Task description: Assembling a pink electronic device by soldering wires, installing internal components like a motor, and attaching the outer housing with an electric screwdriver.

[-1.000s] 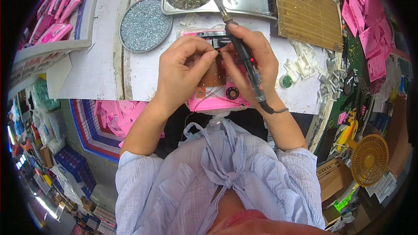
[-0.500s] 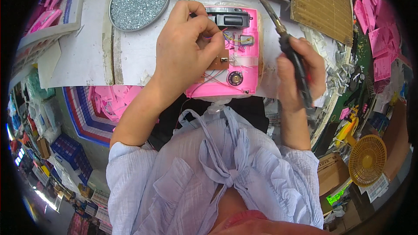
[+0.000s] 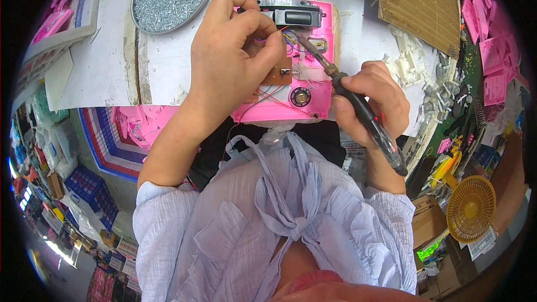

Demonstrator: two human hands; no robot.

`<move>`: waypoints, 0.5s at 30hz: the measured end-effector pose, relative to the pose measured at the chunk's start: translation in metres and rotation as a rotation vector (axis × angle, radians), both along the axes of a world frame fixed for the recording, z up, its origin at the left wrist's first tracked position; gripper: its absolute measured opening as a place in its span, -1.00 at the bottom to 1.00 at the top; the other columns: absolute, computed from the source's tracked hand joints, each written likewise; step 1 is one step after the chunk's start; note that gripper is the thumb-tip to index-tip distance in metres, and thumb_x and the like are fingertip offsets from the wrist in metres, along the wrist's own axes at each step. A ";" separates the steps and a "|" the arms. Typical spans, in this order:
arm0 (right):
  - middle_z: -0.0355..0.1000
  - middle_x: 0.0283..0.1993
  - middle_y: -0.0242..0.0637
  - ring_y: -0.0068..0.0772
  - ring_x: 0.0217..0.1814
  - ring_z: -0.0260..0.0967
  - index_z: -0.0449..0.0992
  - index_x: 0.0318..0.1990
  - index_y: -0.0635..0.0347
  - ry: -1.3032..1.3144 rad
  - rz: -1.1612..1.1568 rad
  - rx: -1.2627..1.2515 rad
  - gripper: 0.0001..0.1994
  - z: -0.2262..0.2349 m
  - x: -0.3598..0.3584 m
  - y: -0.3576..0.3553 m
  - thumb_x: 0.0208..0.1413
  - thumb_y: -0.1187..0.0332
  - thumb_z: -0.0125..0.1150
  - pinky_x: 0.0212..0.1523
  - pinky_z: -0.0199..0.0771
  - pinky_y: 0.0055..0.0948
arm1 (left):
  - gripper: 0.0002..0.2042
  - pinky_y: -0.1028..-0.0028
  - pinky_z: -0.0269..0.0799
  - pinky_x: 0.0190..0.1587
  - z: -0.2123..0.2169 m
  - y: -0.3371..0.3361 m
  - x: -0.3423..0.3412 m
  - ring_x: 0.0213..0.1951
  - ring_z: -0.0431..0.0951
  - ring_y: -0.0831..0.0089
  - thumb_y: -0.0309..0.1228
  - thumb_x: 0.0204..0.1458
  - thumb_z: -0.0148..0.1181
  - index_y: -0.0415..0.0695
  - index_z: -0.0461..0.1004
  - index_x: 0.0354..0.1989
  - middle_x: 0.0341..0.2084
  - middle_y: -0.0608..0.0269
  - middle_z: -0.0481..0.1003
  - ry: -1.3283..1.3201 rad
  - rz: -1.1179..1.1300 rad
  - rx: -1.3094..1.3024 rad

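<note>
Black, slender soldering iron (image 3: 358,103), gripped in the right hand (image 3: 383,100), slants forward-left toward coloured wires (image 3: 288,37) the left hand (image 3: 232,50) seemingly pinches.

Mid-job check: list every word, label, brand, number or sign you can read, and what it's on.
Nothing here reads clearly enough to quote.
Brown cardboard box: print too small to read.
White printed paper sheet by the round yellow fan: too blurred.
Black-handled soldering iron in the right hand: no legible lettering.
Open pink plastic housing: none legible.
</note>
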State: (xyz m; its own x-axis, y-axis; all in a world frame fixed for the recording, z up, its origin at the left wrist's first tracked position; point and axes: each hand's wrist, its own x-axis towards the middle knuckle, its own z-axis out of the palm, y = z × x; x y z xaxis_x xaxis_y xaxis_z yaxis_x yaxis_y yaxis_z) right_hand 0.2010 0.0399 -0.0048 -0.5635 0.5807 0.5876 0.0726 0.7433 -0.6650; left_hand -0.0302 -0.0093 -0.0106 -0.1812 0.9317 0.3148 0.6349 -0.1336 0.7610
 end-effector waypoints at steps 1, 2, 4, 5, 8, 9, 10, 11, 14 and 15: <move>0.48 -0.49 -0.25 -0.30 -0.57 0.33 0.53 -0.12 0.29 -0.027 0.000 -0.009 -0.68 0.000 0.000 -0.001 -0.05 0.50 0.47 -0.45 0.29 -0.36 | -0.90 0.40 0.47 -0.33 -0.001 0.000 -0.001 -0.38 0.52 0.33 -0.53 -0.14 0.39 -0.23 0.60 -0.44 -0.28 0.17 0.44 0.009 0.000 0.002; 0.46 -0.48 -0.23 -0.29 -0.54 0.33 0.51 -0.12 0.31 -0.055 0.000 -0.018 -0.70 0.000 0.000 -0.002 -0.01 0.48 0.45 -0.42 0.30 -0.32 | -0.90 0.40 0.47 -0.33 -0.002 0.001 -0.002 -0.38 0.52 0.33 -0.53 -0.14 0.39 -0.23 0.60 -0.44 -0.28 0.17 0.44 0.018 0.000 0.005; 0.45 -0.48 -0.21 -0.28 -0.52 0.33 0.50 -0.12 0.32 -0.074 0.000 -0.032 -0.71 0.000 0.000 -0.002 0.03 0.47 0.44 -0.39 0.31 -0.29 | -0.90 0.40 0.47 -0.33 -0.002 0.002 -0.003 -0.38 0.52 0.34 -0.52 -0.14 0.39 -0.23 0.59 -0.44 -0.28 0.18 0.44 0.025 -0.006 0.012; 0.45 -0.47 -0.21 -0.28 -0.52 0.33 0.50 -0.12 0.32 -0.066 -0.001 -0.038 -0.71 -0.001 -0.001 -0.002 0.03 0.48 0.44 -0.40 0.30 -0.30 | -0.90 0.40 0.47 -0.34 -0.002 0.002 -0.003 -0.39 0.52 0.34 -0.52 -0.13 0.39 -0.23 0.59 -0.44 -0.28 0.18 0.44 0.029 -0.008 0.015; 0.45 -0.47 -0.21 -0.28 -0.52 0.34 0.50 -0.12 0.32 -0.057 -0.006 -0.044 -0.71 -0.001 -0.002 -0.001 0.01 0.51 0.43 -0.40 0.30 -0.30 | -0.90 0.41 0.48 -0.35 -0.002 0.002 -0.002 -0.40 0.53 0.36 -0.52 -0.13 0.39 -0.23 0.59 -0.44 -0.27 0.18 0.44 0.021 -0.004 0.016; 0.45 -0.47 -0.21 -0.28 -0.52 0.33 0.50 -0.13 0.32 -0.056 -0.007 -0.045 -0.72 0.000 -0.002 -0.001 0.01 0.52 0.43 -0.40 0.30 -0.30 | -0.89 0.41 0.48 -0.35 -0.002 0.002 -0.002 -0.41 0.53 0.36 -0.52 -0.13 0.39 -0.23 0.58 -0.44 -0.27 0.19 0.44 0.023 -0.003 0.015; 0.45 -0.47 -0.21 -0.28 -0.52 0.34 0.50 -0.13 0.32 -0.056 -0.007 -0.037 -0.72 -0.001 -0.003 0.000 0.00 0.52 0.42 -0.40 0.31 -0.30 | -0.89 0.42 0.48 -0.36 -0.002 0.002 -0.002 -0.41 0.53 0.37 -0.52 -0.12 0.39 -0.23 0.58 -0.44 -0.27 0.19 0.43 0.024 -0.003 0.014; 0.45 -0.47 -0.21 -0.28 -0.52 0.34 0.50 -0.13 0.32 -0.055 -0.007 -0.030 -0.72 -0.001 -0.003 0.000 -0.01 0.53 0.42 -0.40 0.31 -0.30 | -0.89 0.42 0.48 -0.36 -0.002 0.002 -0.002 -0.41 0.53 0.37 -0.51 -0.12 0.39 -0.23 0.58 -0.44 -0.27 0.19 0.43 0.025 -0.002 0.013; 0.45 -0.48 -0.22 -0.28 -0.52 0.35 0.51 -0.13 0.32 -0.062 -0.006 -0.008 -0.70 -0.002 -0.004 0.001 -0.05 0.56 0.41 -0.40 0.32 -0.30 | -0.89 0.42 0.49 -0.37 -0.003 0.002 -0.003 -0.42 0.54 0.37 -0.51 -0.13 0.39 -0.23 0.58 -0.44 -0.28 0.20 0.43 0.017 -0.002 0.015; 0.45 -0.49 -0.22 -0.27 -0.52 0.35 0.51 -0.13 0.32 -0.066 -0.006 -0.001 -0.70 -0.002 -0.004 0.001 -0.07 0.57 0.41 -0.40 0.33 -0.29 | -0.90 0.45 0.47 -0.34 -0.002 0.001 -0.003 -0.37 0.52 0.39 -0.53 -0.11 0.39 -0.24 0.58 -0.43 -0.25 0.20 0.43 0.019 -0.008 -0.001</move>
